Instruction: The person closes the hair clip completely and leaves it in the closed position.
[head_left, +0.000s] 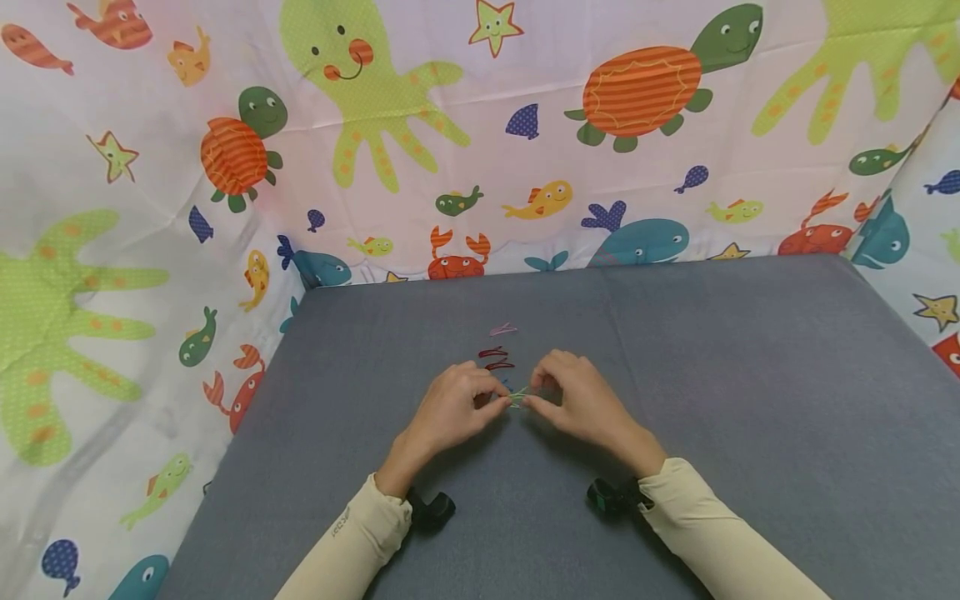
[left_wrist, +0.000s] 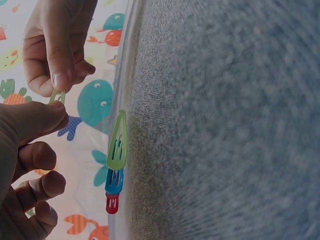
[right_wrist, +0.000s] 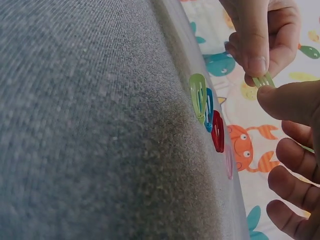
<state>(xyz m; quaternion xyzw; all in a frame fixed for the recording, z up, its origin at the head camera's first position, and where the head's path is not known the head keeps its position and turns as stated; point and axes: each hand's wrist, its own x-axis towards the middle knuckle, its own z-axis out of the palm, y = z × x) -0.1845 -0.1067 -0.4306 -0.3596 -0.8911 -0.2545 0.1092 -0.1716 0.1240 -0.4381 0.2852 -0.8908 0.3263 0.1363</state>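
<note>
Between my two hands is a light green snap hair clip point(right_wrist: 263, 80), raised above the table. My left hand point(head_left: 459, 402) pinches one end of it with thumb and index finger. The other end is pinched by the thumb and fingertip of my right hand point(head_left: 583, 404); its remaining fingers curl loosely apart from the clip. Below, a second green snap clip point(right_wrist: 198, 96) lies on the table beside a blue clip point(right_wrist: 209, 111). Farther back come red clips point(head_left: 497, 353) and pink clips point(head_left: 503, 329), all in one column. Fingers partly hide the blue clip in the head view.
The grey table point(head_left: 750, 417) spreads out on both sides of the hands. A curtain point(head_left: 517, 167) printed with sea animals hangs behind it and along the left and right. Dark wrist cameras point(head_left: 433, 510) sit under both cuffs, close above the tabletop.
</note>
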